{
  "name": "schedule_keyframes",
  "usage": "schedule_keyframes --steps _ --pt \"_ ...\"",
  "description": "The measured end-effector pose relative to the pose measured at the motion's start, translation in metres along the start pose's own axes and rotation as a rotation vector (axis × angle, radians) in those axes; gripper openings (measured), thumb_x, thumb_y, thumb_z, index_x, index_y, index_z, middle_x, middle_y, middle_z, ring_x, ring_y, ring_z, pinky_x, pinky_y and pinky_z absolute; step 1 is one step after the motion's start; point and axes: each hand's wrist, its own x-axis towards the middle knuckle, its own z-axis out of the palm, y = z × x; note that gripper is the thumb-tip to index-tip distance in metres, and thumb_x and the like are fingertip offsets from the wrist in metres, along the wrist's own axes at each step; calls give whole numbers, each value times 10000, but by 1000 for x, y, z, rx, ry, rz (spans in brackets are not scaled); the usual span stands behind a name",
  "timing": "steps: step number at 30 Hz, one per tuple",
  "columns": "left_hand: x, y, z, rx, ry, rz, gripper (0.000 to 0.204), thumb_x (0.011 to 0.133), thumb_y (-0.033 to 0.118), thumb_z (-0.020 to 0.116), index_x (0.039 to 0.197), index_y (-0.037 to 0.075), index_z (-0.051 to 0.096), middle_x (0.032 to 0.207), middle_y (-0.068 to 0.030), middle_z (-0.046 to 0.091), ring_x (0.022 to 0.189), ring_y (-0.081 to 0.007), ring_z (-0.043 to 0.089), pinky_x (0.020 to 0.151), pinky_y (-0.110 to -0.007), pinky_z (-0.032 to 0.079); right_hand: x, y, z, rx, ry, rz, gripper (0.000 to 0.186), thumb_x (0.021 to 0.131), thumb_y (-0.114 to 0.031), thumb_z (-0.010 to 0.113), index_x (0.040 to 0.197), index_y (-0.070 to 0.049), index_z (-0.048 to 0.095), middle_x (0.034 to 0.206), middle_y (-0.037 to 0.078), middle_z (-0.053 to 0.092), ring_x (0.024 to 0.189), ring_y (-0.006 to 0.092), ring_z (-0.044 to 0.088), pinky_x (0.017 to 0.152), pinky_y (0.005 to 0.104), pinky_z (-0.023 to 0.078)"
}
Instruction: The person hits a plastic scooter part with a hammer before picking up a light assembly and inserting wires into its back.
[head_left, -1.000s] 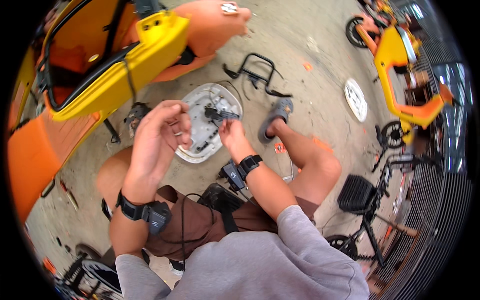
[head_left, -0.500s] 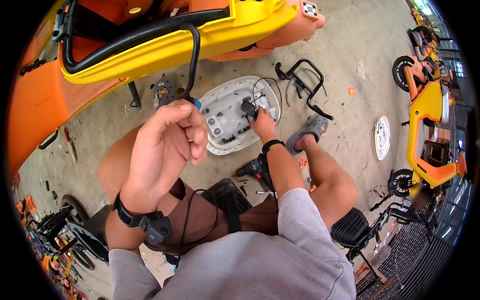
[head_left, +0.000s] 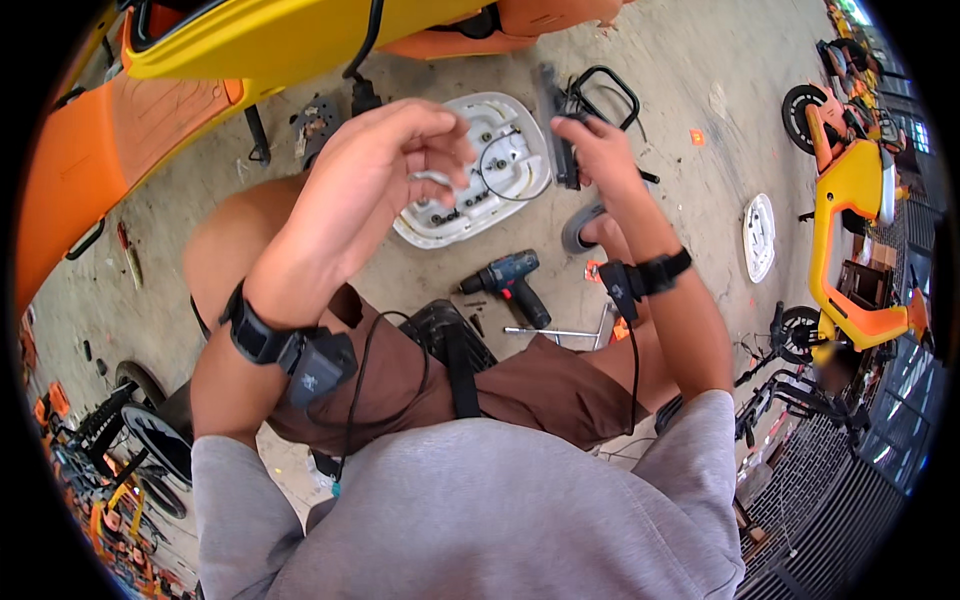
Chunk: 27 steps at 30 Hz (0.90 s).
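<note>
Our right hand (head_left: 603, 155): fingers pinching one black part (head_left: 564, 160), now lifted clear of the tray (head_left: 538, 168); our left hand (head_left: 385, 175): half-curled, empty.

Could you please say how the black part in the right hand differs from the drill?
The black part is held in the right hand, while the drill lies on the floor. The black part looks long and narrow; the drill is pistol-shaped. The drill has a red accent; none shows on the black part. Both are dark.

Yellow scooter (head_left: 850, 188), apparently plastic panel (head_left: 760, 238)
</note>
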Motion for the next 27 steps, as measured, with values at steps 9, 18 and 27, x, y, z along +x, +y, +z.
schedule_keyframes --steps 9,18,27 --pt "17 -26 25 503 -78 355 607 875 387 744 1252 -59 578 1160 -141 660 1067 -172 622 895 -319 508 -91 -30 49 190 4 -555 552 778 -220 824 1249 -3 634 872 -11 693 556 -5 461 477 200 367" --pt "15 -18 28 626 209 560 392 881 259 771 1153 8 644 1006 -38 676 891 -71 606 691 -196 464 -87 -46 41 50 66 -800 631 678 -195 863 1250 -35 648 1048 52 669 551 40 437 500 222 389" --pt "11 -12 31 434 226 559 352 928 199 699 1181 -28 606 1083 -147 697 1022 -190 671 883 -318 536 -91 -39 33 30 13 -514 302 848 -151 766 1113 -17 713 783 -34 652 581 -22 444 501 169 335"
